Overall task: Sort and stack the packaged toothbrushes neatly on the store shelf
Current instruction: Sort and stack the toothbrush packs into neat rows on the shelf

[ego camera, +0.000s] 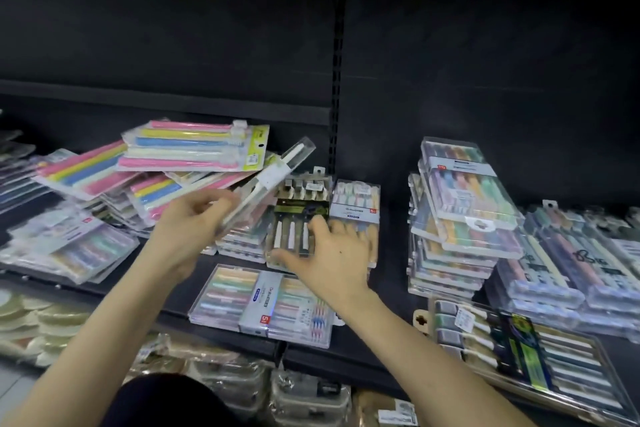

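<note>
Pinching a slim clear toothbrush case, tilted, the left grip holds it above the middle of the shelf; right grip lies spread on the dark-labelled pack, just beside.

Bottom-right toothbrush pack runs off the edge — its label unreadable.

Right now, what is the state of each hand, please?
Left hand: holds a clear single-toothbrush pack.
Right hand: open, fingers spread on the black-labelled toothbrush pack.
</note>
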`<state>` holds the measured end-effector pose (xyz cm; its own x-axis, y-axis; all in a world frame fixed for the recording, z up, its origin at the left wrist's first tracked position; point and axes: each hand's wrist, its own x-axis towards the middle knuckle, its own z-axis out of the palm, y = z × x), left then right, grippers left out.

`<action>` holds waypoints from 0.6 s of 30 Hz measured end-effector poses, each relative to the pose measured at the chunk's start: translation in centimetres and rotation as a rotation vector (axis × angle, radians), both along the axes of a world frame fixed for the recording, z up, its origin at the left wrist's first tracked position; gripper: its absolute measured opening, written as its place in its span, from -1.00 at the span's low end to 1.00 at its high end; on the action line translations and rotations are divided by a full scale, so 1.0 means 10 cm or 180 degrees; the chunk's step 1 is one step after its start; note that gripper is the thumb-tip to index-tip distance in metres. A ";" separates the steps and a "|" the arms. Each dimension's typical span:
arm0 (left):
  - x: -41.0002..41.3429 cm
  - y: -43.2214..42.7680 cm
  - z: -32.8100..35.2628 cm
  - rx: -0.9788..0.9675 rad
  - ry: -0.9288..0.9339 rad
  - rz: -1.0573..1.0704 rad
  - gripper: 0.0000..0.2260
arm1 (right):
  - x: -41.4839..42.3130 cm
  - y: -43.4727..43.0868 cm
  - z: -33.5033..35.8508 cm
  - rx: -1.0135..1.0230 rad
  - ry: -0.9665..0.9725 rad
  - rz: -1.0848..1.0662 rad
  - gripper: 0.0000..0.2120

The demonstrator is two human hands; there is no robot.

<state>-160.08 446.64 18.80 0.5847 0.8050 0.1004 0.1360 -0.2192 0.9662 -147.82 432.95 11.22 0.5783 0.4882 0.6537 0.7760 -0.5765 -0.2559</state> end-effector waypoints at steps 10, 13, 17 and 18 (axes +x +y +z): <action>-0.14 -0.16 -0.09 -0.0970 -0.0617 0.0110 -0.87 | -0.21 0.40 0.28 -0.1287 0.1232 -0.0505 -0.15; -0.21 -0.16 -0.11 -0.1049 -0.0724 0.0161 -0.83 | -0.24 0.31 0.29 -0.1059 0.1368 -0.0374 -0.31; -0.30 -0.16 -0.12 -0.0940 -0.0890 0.0087 -0.89 | -0.21 0.00 0.25 -0.1014 0.1384 -0.0374 -0.32; -0.31 -0.16 -0.13 -0.0913 -0.0910 0.0051 -0.88 | -0.19 -0.04 0.26 -0.1041 0.1388 -0.0433 -0.29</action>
